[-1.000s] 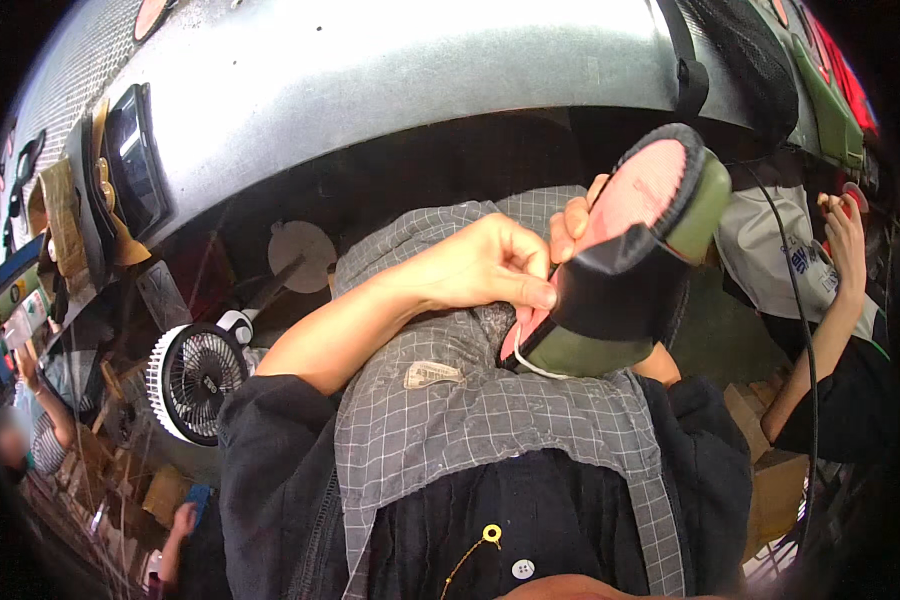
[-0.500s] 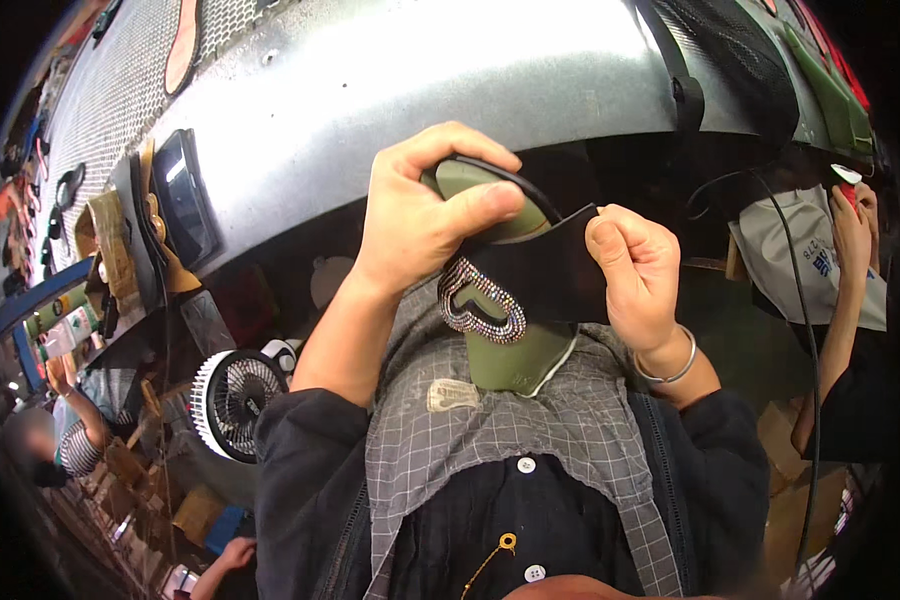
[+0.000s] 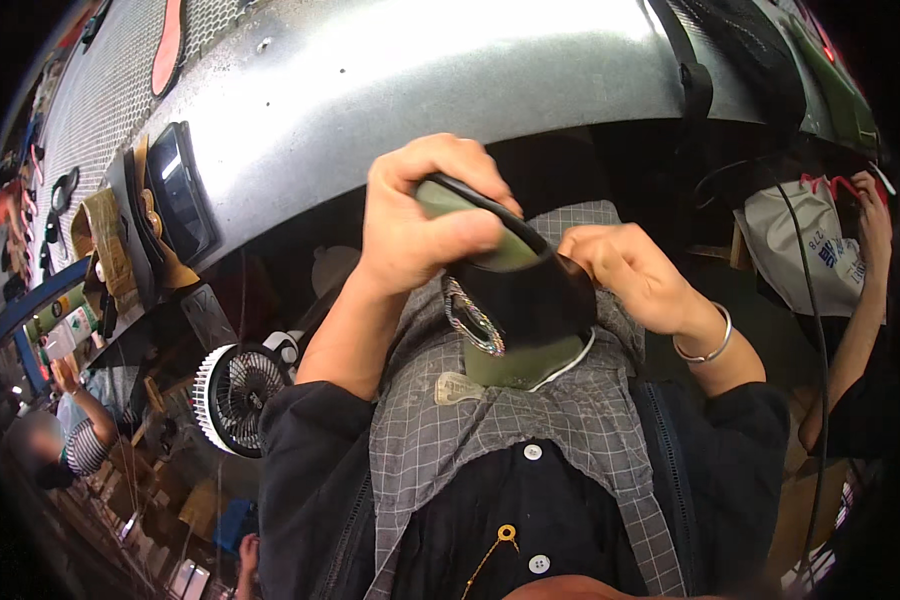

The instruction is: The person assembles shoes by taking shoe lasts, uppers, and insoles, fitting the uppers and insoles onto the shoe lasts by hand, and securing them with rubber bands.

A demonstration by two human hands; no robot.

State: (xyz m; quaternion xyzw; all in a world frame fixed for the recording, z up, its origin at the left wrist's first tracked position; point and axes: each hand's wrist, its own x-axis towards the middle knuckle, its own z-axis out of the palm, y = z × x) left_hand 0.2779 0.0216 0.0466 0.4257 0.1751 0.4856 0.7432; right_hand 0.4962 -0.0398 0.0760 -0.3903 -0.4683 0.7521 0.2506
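My left hand [image 3: 415, 225] is wrapped round the upper end of a green shoe last [image 3: 515, 370], held tilted in front of my apron. A dark insole edge [image 3: 485, 198] runs along the last, under my left fingers. Across the last lies a black shoe upper [image 3: 540, 305], a wide band with a rhinestone heart ornament [image 3: 470, 318] on its left side. The fingers of my right hand [image 3: 635, 275] are bent in a pinch at the upper's right edge, close against the last; their tips are partly hidden.
A metal workbench [image 3: 420, 80] curves ahead, with a phone [image 3: 182, 190] and strap pieces [image 3: 138, 235] at its left. Below them is a white fan [image 3: 240, 398]. At right, a black cable [image 3: 810, 300] hangs before another person's arm [image 3: 850, 340] and a pale bag [image 3: 800, 250].
My right hand has moved down and inward, bringing the upper's stretched-out edge against the last. The last has turned, so the heart ornament shows more edge-on. My left hand keeps its grip.
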